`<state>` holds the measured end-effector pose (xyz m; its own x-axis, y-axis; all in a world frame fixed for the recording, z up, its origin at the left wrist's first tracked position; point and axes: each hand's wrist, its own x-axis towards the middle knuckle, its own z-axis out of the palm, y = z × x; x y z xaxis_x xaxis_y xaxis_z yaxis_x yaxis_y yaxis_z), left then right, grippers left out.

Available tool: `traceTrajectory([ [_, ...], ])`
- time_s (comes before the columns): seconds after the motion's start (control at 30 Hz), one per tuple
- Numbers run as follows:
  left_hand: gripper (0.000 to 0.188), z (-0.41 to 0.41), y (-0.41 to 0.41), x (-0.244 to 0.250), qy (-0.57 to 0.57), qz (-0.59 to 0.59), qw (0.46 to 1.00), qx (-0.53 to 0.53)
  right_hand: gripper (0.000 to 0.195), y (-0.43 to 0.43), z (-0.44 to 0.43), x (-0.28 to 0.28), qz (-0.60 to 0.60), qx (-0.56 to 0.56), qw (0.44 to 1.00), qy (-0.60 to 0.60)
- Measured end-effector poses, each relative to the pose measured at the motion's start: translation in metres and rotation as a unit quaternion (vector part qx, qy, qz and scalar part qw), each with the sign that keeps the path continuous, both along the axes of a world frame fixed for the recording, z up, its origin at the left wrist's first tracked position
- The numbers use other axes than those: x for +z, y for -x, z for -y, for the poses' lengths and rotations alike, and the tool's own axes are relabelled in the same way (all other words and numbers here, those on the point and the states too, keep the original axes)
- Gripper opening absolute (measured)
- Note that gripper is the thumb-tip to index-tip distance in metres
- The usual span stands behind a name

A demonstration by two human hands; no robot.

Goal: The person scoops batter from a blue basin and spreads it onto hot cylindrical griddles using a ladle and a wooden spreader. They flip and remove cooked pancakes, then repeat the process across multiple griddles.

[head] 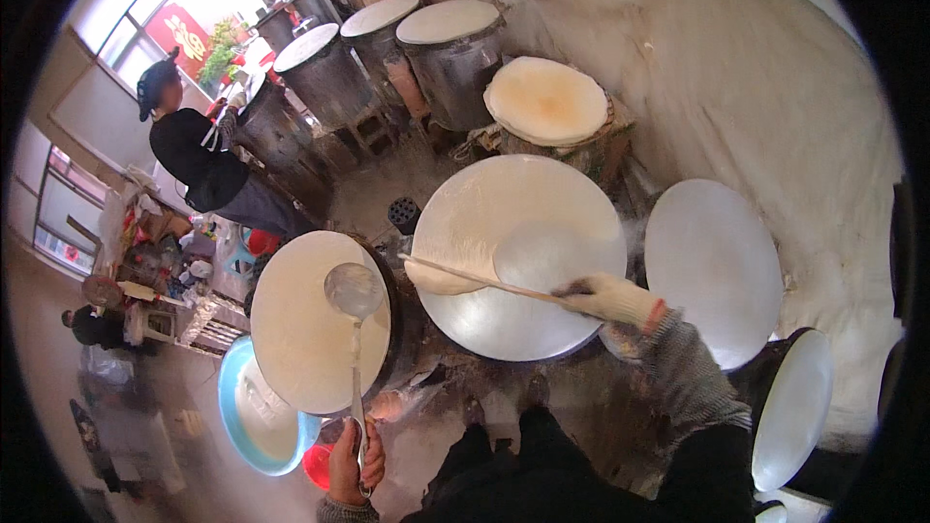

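Bare, my left hand (356, 454) grips the handle of a metal ladle (354, 290). The ladle's bowl appears over a round griddle covered with a pale batter sheet (298, 327); whether they touch, I cannot tell. My right hand (621, 298), in a cream knit glove, holds a thin wooden spreading stick (483, 278). The stick reaches across the middle griddle (538, 334), past the edge of its wet batter (465, 225). That batter coats the far and left parts of the plate, while shiny metal shows in the centre and near side.
A blue basin (231, 421) of pale batter stands beside a red container (317, 466). Stacked flat pancakes (548, 102) lie beyond. Bare griddles (712, 269) (792, 414) flank my right. A co-worker (200, 160) stands at far drum stoves (450, 65). A perforated coal briquette (403, 213) sits between.
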<state>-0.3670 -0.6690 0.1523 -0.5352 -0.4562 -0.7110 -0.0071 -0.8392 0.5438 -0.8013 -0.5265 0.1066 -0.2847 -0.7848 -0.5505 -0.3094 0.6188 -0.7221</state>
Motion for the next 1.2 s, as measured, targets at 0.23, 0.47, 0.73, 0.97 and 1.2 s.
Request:
traceTrajectory([
  [0.23,0.038,0.014,-0.023,-0.009,0.007,0.009,0.999,-0.052,0.041,-0.061,-0.104,0.024,-0.035,-0.119,0.992,0.002],
  [0.47,0.041,0.026,-0.071,-0.009,0.024,-0.009,0.995,-0.100,0.038,-0.216,0.009,-0.025,0.287,-0.264,0.882,0.264],
  [0.73,0.042,0.032,-0.145,-0.023,0.022,0.006,0.992,-0.126,0.016,-0.320,0.030,-0.076,0.459,-0.510,0.688,0.237],
  [0.97,0.041,0.032,-0.171,-0.023,0.014,-0.010,0.992,-0.121,0.016,-0.332,0.065,-0.128,0.162,-0.565,0.705,0.396],
  [1.2,0.040,0.029,-0.182,-0.013,0.024,0.007,0.995,-0.097,0.038,-0.341,0.116,-0.124,-0.030,-0.465,0.846,0.258],
])
